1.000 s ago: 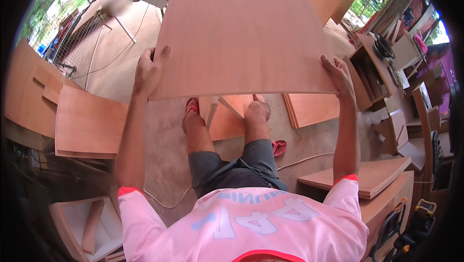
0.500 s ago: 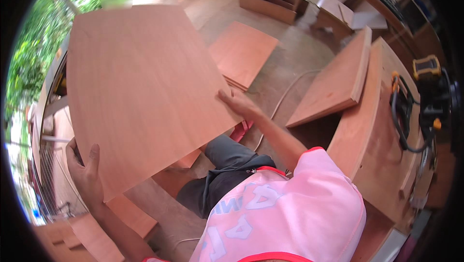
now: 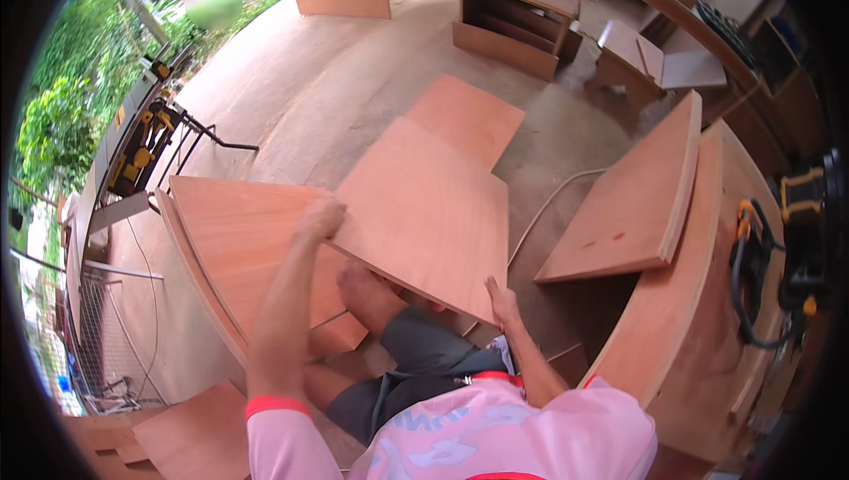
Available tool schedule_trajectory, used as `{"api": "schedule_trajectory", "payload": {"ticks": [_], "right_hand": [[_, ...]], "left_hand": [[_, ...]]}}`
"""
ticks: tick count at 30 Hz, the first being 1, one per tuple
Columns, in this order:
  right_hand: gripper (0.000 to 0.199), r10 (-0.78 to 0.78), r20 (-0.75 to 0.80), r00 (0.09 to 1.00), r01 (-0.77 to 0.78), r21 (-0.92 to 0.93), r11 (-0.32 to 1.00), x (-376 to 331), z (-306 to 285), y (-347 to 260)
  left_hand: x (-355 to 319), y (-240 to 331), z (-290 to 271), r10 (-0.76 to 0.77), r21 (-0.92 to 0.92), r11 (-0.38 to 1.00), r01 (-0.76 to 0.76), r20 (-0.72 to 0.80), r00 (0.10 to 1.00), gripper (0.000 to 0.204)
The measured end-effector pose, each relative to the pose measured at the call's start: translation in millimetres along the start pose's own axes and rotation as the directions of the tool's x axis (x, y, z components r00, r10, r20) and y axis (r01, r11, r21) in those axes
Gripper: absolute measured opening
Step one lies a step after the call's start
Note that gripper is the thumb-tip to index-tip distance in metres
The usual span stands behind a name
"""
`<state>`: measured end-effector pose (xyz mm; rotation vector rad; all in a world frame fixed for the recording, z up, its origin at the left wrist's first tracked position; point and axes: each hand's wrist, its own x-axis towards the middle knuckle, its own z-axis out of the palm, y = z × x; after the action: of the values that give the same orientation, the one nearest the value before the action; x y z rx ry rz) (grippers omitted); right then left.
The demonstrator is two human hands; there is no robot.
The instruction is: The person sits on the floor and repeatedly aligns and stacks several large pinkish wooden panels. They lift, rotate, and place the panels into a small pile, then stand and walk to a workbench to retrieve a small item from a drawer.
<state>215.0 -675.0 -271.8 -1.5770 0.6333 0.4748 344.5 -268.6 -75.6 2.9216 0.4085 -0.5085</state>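
In front of my knees I hold a flat reddish plywood panel (image 3: 433, 215), tilted away from me. My left hand (image 3: 322, 218) is closed on its left corner, slightly smeared by motion. At the near right corner, my right hand (image 3: 502, 305) grips the edge, with the thumb on the top face and the fingers hidden beneath. The panel's far end overlaps another plywood sheet (image 3: 469, 117) lying on the floor. Left of my knee, more plywood boards (image 3: 248, 232) stand at a slant, partly behind my left forearm.
A thick panel (image 3: 628, 206) leans against a long wooden carcass (image 3: 663, 276) on my right, which bears a power tool (image 3: 752, 268). A cable (image 3: 548, 206) crosses the floor. At the far left is a saw on a stand (image 3: 141, 153); a low wooden cabinet (image 3: 508, 20) stands at the back.
The panel has swung from the left to the right and lowered in front of me. Both hands went with it, the left now at its left corner. The boards on the left have come into view.
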Motion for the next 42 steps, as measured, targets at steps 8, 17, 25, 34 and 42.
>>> {"api": "schedule_trajectory", "payload": {"ticks": [8, 17, 25, 34, 42], "right_hand": [[0.061, -0.078, -0.237, 0.968, 0.068, -0.051, 0.996, 23, -31, 31], [0.066, -0.228, -0.117, 0.967, 0.253, 0.299, 0.92, 182, 22, -43], [0.111, -0.145, 0.035, 0.989, 0.126, -0.708, 0.695, 253, 83, -44], [0.059, -0.335, 0.39, 0.858, 0.459, -0.286, 0.841, 65, 192, -60], [0.059, -0.432, 0.779, 0.455, 0.629, 0.063, 0.775, -120, 286, -126]], "left_hand": [[58, 25, 102, -0.097, -0.228, 0.967, 0.118, 0.103, 0.99, 0.042], [130, 45, 6, -0.053, 0.038, 0.998, 0.057, -0.106, 0.993, 0.046], [16, -8, -143, 0.191, 0.072, 0.982, -0.177, -0.411, 0.891, 0.061], [-255, -197, -98, -0.532, -0.354, 0.843, 0.405, -0.44, 0.723, 0.088], [-247, -261, 54, -0.16, -0.81, 0.263, -0.525, -0.573, 0.804, 0.06]]}}
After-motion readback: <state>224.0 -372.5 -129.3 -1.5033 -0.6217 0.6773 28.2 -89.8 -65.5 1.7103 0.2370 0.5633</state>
